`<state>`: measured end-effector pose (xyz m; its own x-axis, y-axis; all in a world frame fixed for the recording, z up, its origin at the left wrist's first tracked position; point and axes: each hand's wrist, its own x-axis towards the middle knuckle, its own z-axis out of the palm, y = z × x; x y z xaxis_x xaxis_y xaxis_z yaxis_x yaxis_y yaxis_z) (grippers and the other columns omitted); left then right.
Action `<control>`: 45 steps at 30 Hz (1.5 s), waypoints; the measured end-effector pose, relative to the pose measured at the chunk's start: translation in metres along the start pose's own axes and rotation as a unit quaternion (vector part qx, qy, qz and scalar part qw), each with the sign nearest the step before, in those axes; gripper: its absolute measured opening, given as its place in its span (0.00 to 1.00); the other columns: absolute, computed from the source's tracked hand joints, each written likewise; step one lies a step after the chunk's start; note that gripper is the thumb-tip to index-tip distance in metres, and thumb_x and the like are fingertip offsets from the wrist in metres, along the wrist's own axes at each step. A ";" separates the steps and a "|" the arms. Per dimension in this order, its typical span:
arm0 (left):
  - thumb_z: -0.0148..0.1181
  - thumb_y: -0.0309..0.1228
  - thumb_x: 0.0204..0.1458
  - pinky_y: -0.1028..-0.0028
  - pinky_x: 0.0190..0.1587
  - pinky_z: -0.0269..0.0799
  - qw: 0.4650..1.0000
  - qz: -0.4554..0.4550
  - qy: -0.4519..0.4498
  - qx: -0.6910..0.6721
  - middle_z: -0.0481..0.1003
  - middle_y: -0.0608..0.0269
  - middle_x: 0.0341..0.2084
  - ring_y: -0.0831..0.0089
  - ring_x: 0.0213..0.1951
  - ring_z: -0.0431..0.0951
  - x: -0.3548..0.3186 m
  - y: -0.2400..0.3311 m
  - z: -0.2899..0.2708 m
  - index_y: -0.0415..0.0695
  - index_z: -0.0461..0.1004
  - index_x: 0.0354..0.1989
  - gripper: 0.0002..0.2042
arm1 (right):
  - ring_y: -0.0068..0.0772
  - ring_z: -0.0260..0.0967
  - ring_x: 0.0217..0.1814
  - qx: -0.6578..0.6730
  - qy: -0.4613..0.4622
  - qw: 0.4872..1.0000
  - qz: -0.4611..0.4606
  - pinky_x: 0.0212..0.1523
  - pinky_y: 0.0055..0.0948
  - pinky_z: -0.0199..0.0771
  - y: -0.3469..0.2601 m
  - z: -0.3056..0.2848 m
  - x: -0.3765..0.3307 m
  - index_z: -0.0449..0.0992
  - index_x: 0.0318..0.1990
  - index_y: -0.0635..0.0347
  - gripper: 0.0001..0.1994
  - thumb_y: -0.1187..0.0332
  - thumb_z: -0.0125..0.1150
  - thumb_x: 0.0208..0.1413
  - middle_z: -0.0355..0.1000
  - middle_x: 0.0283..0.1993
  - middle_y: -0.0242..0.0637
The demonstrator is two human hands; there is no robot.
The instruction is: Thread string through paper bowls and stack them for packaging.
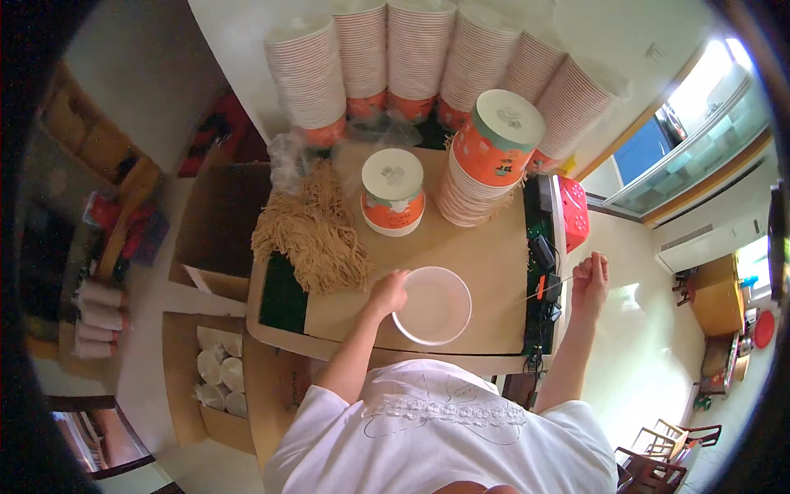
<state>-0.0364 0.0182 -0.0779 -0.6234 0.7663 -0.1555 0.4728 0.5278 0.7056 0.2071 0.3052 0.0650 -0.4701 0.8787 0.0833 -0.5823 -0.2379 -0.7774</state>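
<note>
bucket [432,306], white and mouth up, is over the brown sheet [494,267] near the table's [485,363] front edge, the left hand [388,292] closed on its left rim. the sheet shows between it and an upturned tub [392,193]. beyond the right edge, the right hand [591,276] pinches a thin strand [566,281], perhaps cord.

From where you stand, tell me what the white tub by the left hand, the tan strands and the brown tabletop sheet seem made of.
White tub: probably coated paper; pale, smooth, faintly shiny, though plastic is possible. Tan strands: likely paper or fibre cord; matte, thin, tangled. Sheet: apparently cardboard; flat, matte, plain brown.
</note>
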 end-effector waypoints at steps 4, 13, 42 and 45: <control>0.46 0.21 0.41 0.63 0.44 0.67 1.000 0.011 -0.014 0.018 0.70 0.54 0.41 0.56 0.43 0.71 0.004 -0.003 0.003 0.43 0.69 0.44 0.18 | 0.13 0.49 0.19 -0.047 0.025 0.998 -0.037 0.20 0.15 0.49 -0.013 0.025 0.002 0.67 0.31 0.59 0.04 0.71 0.48 0.56 0.55 0.18 0.24; 0.57 0.29 0.41 0.63 0.45 0.66 0.998 -0.002 0.067 0.007 0.70 0.54 0.39 0.56 0.43 0.71 -0.005 0.002 0.001 0.42 0.69 0.45 0.19 | 0.08 0.43 0.12 -0.194 -0.045 0.980 0.014 0.11 0.14 0.39 -0.009 0.085 -0.027 0.68 0.33 0.58 0.03 0.70 0.50 0.55 0.49 0.13 0.18; 0.57 0.21 0.46 0.80 0.38 0.69 0.862 0.093 0.072 -0.494 0.74 0.65 0.31 0.81 0.33 0.73 -0.035 0.119 -0.053 0.40 0.74 0.33 0.06 | 0.09 0.54 0.23 -0.349 -0.260 0.886 0.162 0.22 0.13 0.54 0.089 0.127 -0.089 0.68 0.29 0.63 0.03 0.74 0.54 0.52 0.61 0.22 0.22; 0.58 0.22 0.46 0.80 0.38 0.69 0.860 0.129 0.079 -0.488 0.74 0.66 0.30 0.81 0.33 0.73 -0.035 0.116 -0.051 0.40 0.74 0.33 0.06 | 0.08 0.51 0.21 -0.350 -0.250 0.888 0.165 0.20 0.12 0.48 0.086 0.137 -0.092 0.68 0.31 0.62 0.03 0.74 0.55 0.51 0.57 0.20 0.20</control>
<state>0.0087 0.0337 0.0450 -0.6893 0.7117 0.1350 -0.0911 -0.2701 0.9585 0.1091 0.1471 0.0758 -0.8757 0.4744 -0.0901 0.1138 0.0213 -0.9933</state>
